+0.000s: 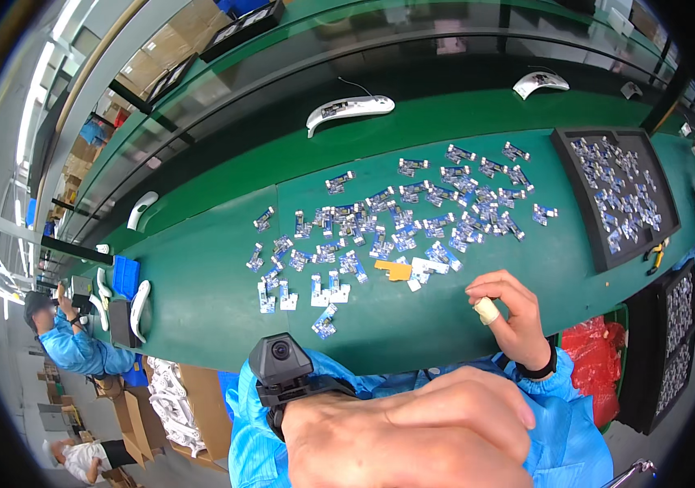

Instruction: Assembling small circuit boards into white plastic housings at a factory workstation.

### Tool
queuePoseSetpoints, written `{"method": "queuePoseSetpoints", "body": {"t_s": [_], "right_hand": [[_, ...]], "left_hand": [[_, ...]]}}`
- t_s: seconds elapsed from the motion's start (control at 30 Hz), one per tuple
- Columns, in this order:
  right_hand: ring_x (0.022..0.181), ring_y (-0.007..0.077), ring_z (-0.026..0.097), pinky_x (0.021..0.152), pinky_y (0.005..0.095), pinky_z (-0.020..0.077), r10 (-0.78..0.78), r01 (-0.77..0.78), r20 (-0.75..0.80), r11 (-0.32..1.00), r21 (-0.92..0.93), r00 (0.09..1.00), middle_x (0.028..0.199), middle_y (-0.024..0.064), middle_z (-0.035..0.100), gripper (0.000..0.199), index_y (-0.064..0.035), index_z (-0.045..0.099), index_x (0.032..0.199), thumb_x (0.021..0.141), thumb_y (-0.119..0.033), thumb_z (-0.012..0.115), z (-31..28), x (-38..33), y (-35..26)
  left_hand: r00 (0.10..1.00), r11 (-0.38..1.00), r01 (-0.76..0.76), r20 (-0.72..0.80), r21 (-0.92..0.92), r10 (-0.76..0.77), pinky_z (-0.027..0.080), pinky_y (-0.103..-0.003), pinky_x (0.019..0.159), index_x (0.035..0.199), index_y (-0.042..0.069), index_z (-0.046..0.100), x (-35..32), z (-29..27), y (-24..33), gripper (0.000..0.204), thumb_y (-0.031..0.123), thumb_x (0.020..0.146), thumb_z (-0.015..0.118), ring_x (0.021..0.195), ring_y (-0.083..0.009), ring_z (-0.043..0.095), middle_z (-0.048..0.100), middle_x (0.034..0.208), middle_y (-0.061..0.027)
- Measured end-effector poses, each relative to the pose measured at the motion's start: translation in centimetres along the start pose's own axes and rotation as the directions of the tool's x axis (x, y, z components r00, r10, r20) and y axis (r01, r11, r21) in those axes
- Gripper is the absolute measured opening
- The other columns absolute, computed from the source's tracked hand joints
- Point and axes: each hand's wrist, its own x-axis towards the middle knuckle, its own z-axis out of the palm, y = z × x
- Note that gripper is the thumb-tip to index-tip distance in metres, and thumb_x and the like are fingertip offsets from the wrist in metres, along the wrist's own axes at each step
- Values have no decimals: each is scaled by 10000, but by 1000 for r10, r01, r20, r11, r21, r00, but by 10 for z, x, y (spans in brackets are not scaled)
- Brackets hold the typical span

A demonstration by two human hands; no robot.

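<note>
My left hand point(420, 435) fills the bottom of the picture close to the camera, fingers curled into a loose fist, with a small black camera point(281, 366) strapped at the wrist. My right hand point(510, 313) hovers over the green mat's near edge, fingers bent together, a tan bandage on one fingertip and a black band at the wrist; nothing shows in its grip. Several small blue-and-white circuit boards point(396, 220) lie scattered on the mat beyond both hands. A small orange piece point(394, 270) lies among white parts nearest my right hand.
A black tray point(563, 150) with more small boards sits at the right. White curved housings point(349, 110) lie on the conveyor behind. A red bag point(599, 350) and another black tray point(677, 325) are at lower right. A person in blue point(71, 342) works at left.
</note>
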Motion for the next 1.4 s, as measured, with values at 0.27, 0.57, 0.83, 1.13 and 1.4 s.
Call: {"method": "queuePoseSetpoints", "body": {"t_s": [0.27,0.57,0.83,1.13,1.4], "right_hand": [[797,225,629,710,309,505,30,-31,-37,999,-16,999,937,134,630,184,2,639,976,810,58,584,-15,-20,-3],[816,223,615,722,305,489,53,-64,93,990,122,994,903,146,625,141,32,615,939,838,22,517,17,-30,-5],[910,190,590,837,300,474,175,-227,439,972,68,881,1026,123,612,209,38,614,1056,897,25,478,22,-26,-41],[923,202,594,839,299,477,218,-242,463,970,-8,859,1034,128,605,245,34,619,1053,871,66,458,39,-16,-48],[796,175,556,711,265,456,227,-214,269,974,-78,936,923,111,556,127,21,583,934,825,15,518,69,-28,-46]], "left_hand": [[999,999,19,-30,-28,-20,444,-487,838,1159,0,516,-4,20,-5,266,9,894,487,901,-356,544,565,1076,-176],[837,893,343,-525,289,-152,415,-421,900,1156,-23,536,-111,68,24,245,4,936,431,1066,-344,500,512,1175,-212],[-164,754,617,-974,-224,-156,500,-291,806,1163,12,540,-299,184,3,248,147,955,538,889,-132,603,627,1033,-84],[-371,-252,650,-589,-717,718,456,-459,814,1032,24,577,-639,212,50,318,80,730,659,968,-386,539,562,1032,-197],[-540,-799,371,-810,-473,229,238,-492,1130,1470,89,232,-710,125,132,713,132,827,537,1376,-413,259,245,1505,-216]]}}
